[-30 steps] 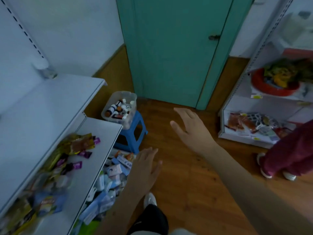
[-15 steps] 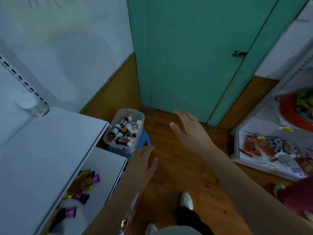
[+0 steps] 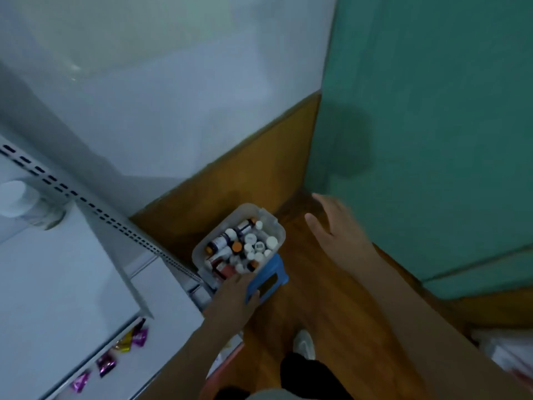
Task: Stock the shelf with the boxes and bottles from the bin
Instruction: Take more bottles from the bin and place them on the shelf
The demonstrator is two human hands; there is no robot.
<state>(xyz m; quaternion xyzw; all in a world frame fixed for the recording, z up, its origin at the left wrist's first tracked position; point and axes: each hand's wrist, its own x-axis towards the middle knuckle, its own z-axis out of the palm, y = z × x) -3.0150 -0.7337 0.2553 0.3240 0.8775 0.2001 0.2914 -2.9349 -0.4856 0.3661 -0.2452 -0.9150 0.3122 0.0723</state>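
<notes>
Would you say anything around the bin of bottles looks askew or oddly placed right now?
Yes: the clear bin is wider than the blue stool it sits on, so it overhangs the seat. The bottles inside lie jumbled, some on their sides. Nothing has visibly spilled.

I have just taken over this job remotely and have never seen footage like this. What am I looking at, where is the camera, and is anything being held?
There is no machine here: these are a person's two bare arms. The single picture comes from a wide-angle camera on the person's head, looking forward and down, which is why the walls bend.

The clear plastic bin full of small bottles sits on a blue stool on the wooden floor, beside the white shelf. The left hand reaches to the bin's near edge; whether it grips anything cannot be told. The right hand hangs open in the air in front of the green door, holding nothing.

A few purple and gold wrapped sweets lie on the lower shelf board, and a white-capped jar stands on the upper one.
</notes>
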